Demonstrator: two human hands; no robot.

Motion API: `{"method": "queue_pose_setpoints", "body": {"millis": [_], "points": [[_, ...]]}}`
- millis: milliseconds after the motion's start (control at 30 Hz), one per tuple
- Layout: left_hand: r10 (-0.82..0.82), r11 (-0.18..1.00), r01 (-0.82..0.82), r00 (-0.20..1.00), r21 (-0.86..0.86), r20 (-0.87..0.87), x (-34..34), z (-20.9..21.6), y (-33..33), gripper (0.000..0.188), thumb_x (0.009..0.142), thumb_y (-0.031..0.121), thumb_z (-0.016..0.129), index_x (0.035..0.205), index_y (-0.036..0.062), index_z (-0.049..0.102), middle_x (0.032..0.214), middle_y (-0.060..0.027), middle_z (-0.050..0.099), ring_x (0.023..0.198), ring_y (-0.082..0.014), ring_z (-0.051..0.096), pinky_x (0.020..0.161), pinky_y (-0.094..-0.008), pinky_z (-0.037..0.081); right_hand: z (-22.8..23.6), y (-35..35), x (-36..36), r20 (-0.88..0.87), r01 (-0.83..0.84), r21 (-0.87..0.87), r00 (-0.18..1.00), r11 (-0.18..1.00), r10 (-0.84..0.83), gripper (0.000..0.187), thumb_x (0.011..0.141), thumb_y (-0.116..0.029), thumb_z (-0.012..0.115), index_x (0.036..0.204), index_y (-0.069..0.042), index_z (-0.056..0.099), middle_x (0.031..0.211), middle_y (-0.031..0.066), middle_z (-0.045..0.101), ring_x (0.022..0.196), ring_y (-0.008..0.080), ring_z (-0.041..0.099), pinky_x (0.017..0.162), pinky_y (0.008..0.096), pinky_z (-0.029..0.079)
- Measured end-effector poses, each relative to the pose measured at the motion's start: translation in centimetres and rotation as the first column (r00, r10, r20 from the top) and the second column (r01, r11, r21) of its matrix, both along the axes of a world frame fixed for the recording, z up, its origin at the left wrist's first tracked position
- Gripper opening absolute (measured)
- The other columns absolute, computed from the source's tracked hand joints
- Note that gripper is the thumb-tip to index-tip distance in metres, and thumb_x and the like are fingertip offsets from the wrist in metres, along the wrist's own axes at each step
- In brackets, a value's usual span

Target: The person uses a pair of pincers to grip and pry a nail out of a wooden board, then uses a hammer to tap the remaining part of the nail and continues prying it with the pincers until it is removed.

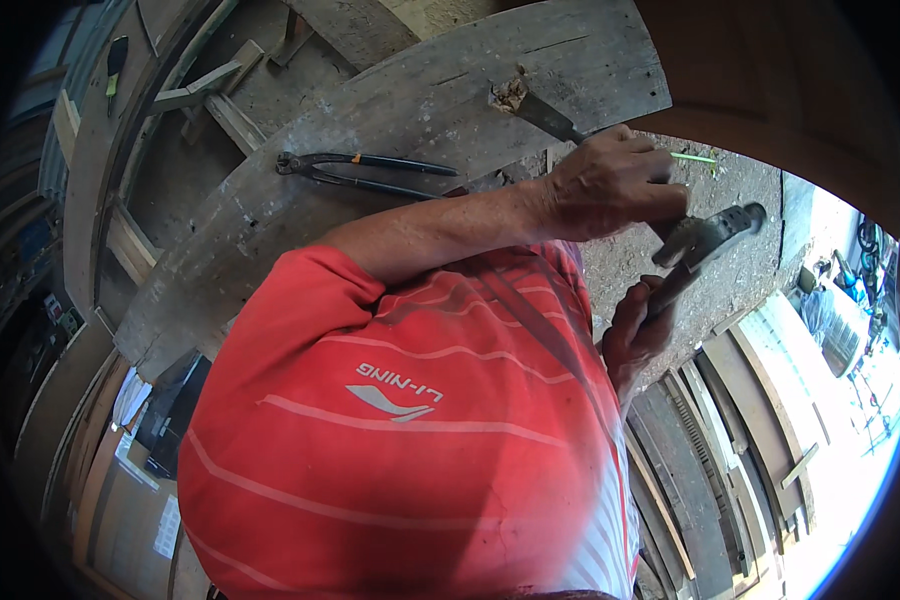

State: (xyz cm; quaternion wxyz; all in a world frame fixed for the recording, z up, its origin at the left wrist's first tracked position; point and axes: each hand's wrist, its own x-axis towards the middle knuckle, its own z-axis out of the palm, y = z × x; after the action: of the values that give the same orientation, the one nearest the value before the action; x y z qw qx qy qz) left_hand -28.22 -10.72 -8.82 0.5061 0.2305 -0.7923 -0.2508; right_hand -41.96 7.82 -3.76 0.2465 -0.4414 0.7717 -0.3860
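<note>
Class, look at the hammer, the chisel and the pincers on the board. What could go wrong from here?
1. The hammer, held in the right hand, has its head close to the left hand gripping the chisel; a stray blow might hit that hand.
2. The chisel's tip sits at a splintered patch in the board; chips might fly.
3. The pincers lie unheld on that board and might be jolted off.

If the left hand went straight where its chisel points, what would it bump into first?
The left hand would likely push the chisel into the grey board, at the splintery hollow. The tip looks right there, but I can't be sure it touches.
</note>
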Motion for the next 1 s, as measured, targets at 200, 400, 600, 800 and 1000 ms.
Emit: {"method": "queue_pose_setpoints", "body": {"millis": [200, 400, 600, 800, 1000], "points": [[0.022, 1.0, -0.022, 1.0, -0.011, 0.015, -0.4, -0.5, -0.1, 0.021, 0.08, 0.021, 0.074, 0.097, 0.0204, 0.063, 0.084, 0.0013, 0.056, 0.079, -0.0196, 0.062, 0.069, -0.0382, 0.047, 3.8, -0.9, 1.1, 0.151, 0.177, -0.281, 0.979, 0.943, -0.139, 0.037, 0.105, -0.037, 0.058, 0.106, -0.001, 0.058, 0.066, 0.0047, 0.055, 0.048, 0.0092, 0.05, 0.039, 0.0209, 0.033], [0.023, 1.0, -0.023, 1.0, -0.011, 0.017, -0.8, -1.0, -0.1, 0.023, 0.078, 0.02, 0.076, 0.098, 0.0205, 0.064, 0.084, 0.0018, 0.057, 0.078, -0.0201, 0.063, 0.069, -0.0379, 0.048, 0.4, 1.2, 0.2, -0.084, 0.054, 0.105, 0.995, 0.993, -0.045, 0.02, 0.101, -0.022, 0.059, 0.103, -0.002, 0.061, 0.069, 0.0034, 0.055, 0.057, 0.0108, 0.052, 0.055, 0.0248, 0.041], [0.071, 0.997, -0.07, 0.997, -0.015, 0.024, -1.1, -1.1, -0.1, 0.022, 0.078, 0.02, 0.076, 0.097, 0.0205, 0.064, 0.082, 0.0021, 0.057, 0.077, -0.0199, 0.063, 0.067, -0.0369, 0.048, 2.6, -0.3, 1.3, 0.168, 0.221, -0.192, 0.967, 0.956, -0.189, 0.035, 0.105, -0.034, 0.055, 0.101, 0.001, 0.055, 0.058, 0.0022, 0.051, 0.039, 0.0078, 0.042, 0.035, 0.0231, 0.03], [0.033, 0.999, -0.032, 0.996, -0.023, 0.08, -1.0, -1.2, 0.3, 0.02, 0.078, 0.02, 0.075, 0.094, 0.0193, 0.063, 0.081, 0.0013, 0.056, 0.079, -0.0198, 0.065, 0.066, -0.0376, 0.049, -2.0, 2.6, -1.3, 0.103, 0.036, 0.173, 0.993, 0.984, -0.055, 0.019, 0.101, -0.023, 0.06, 0.104, -0.004, 0.062, 0.064, -0.0019, 0.052, 0.058, 0.0059, 0.048, 0.053, 0.0229, 0.037], [-0.186, 0.98, 0.198, 0.904, 0.009, 0.385, -1.6, -2.2, 1.2, 0.004, 0.088, 0.022, 0.063, 0.091, 0.0201, 0.062, 0.084, 0.0002, 0.059, 0.086, -0.0191, 0.067, 0.07, -0.0354, 0.053, -1.5, 1.7, -0.8, 0.272, 0.149, 0.206, 0.941, 0.967, -0.203, 0.033, 0.103, -0.04, 0.064, 0.102, -0.007, 0.06, 0.062, -0.0057, 0.049, 0.049, 0.0037, 0.043, 0.043, 0.0232, 0.031]]}}
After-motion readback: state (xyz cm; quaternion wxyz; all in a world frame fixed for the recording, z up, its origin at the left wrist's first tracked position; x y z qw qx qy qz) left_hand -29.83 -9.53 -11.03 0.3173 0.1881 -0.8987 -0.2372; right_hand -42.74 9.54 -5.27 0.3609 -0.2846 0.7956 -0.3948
